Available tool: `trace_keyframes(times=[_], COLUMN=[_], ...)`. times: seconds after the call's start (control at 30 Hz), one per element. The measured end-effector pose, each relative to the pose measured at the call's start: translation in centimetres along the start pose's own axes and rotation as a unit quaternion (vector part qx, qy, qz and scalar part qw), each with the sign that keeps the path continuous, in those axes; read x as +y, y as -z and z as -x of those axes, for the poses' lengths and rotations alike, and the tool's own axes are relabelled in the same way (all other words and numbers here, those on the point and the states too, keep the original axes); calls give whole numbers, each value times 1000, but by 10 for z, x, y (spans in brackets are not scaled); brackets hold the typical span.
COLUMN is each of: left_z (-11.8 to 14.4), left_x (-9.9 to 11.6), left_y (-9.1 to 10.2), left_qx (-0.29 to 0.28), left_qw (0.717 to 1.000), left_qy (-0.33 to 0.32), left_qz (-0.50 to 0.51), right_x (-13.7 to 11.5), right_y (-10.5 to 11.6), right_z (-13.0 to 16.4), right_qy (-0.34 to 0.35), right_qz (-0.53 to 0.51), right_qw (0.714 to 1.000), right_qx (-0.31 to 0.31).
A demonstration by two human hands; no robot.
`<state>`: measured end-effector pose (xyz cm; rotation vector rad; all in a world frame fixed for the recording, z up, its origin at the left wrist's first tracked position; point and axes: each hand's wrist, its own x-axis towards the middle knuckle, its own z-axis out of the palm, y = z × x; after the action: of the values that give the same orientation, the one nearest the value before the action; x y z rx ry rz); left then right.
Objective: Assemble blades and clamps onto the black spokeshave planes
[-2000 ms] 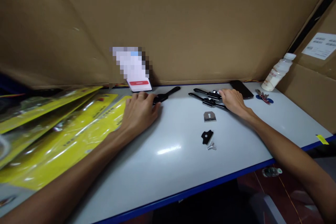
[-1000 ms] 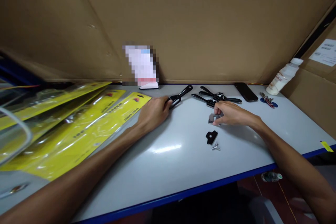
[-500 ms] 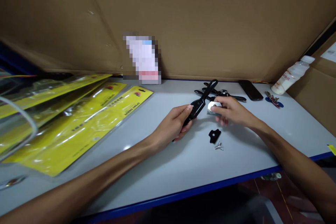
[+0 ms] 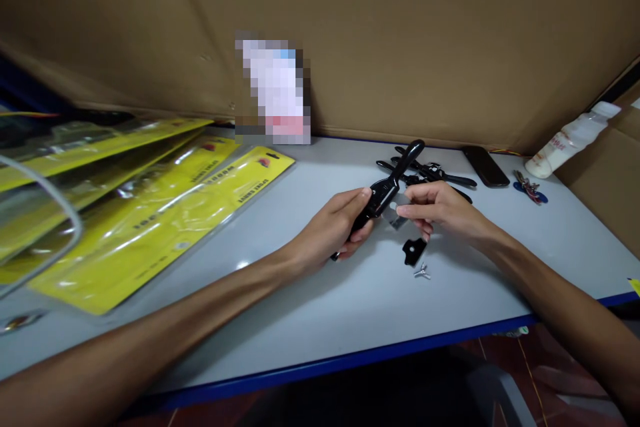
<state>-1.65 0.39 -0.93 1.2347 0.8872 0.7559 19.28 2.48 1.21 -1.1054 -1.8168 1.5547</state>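
Observation:
My left hand (image 4: 345,220) is closed round a black spokeshave (image 4: 385,192), with one handle pointing up and to the right. My right hand (image 4: 440,207) pinches a flat metal blade (image 4: 397,212) that has a hole in it. The blade is close beside the middle of the spokeshave; I cannot tell whether they touch. Below my right hand, a black cap plate (image 4: 414,251) with a hole lies on the table. Next to it are some small silver screws (image 4: 423,271).
Several more black spokeshaves (image 4: 440,175) lie behind my right hand. Farther right are a phone (image 4: 484,165), a bunch of keys (image 4: 530,188) and a leaning bottle (image 4: 573,140). Yellow blister packs (image 4: 165,227) cover the left. A cardboard wall (image 4: 400,40) stands behind the table (image 4: 280,327).
My right hand has turned the blade and brought it closer to the spokeshave. The left hand keeps its hold on the spokeshave. The camera view has shifted slightly.

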Motion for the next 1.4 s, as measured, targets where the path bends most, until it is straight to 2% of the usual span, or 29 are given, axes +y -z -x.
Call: trace_keyframes(times=[0.17,0.27,0.4,0.47,0.57,0.63,0.7,0.77,0.93,1.23,1.4], left_z=[-1,-2,-3,-2,-2,-2,-2,-2,-2,-1,0], left_x=[0,-2,-3,-2,0,2,3,3,3,1,4], left_y=[-1,0,1,0,1,2,3,3,2,4,4], left_qx=[-41,-34,-34,-32,-7,14,24,24,13,4,0], left_qw=[997,996,997,998,999,998,997,997,998,998,997], left_qy=[4,-1,-7,7,37,54,65,69,67,67,80], left_qz=[-69,-80,-66,-51,-14,12,29,31,19,10,18], right_x=[2,5,5,1,-9,-16,-21,-23,-18,-10,-14], right_y=[-3,-2,0,4,13,19,22,21,16,13,23], right_z=[0,-1,-2,-1,5,11,16,19,18,11,13], right_qy=[-30,-45,-51,-46,0,29,39,42,40,49,24], right_qz=[-64,-112,-104,-57,103,226,311,355,394,390,266], right_qw=[997,992,993,997,993,973,948,928,907,910,959], right_qx=[10,23,29,34,54,16,-55,-103,-139,-131,-99])
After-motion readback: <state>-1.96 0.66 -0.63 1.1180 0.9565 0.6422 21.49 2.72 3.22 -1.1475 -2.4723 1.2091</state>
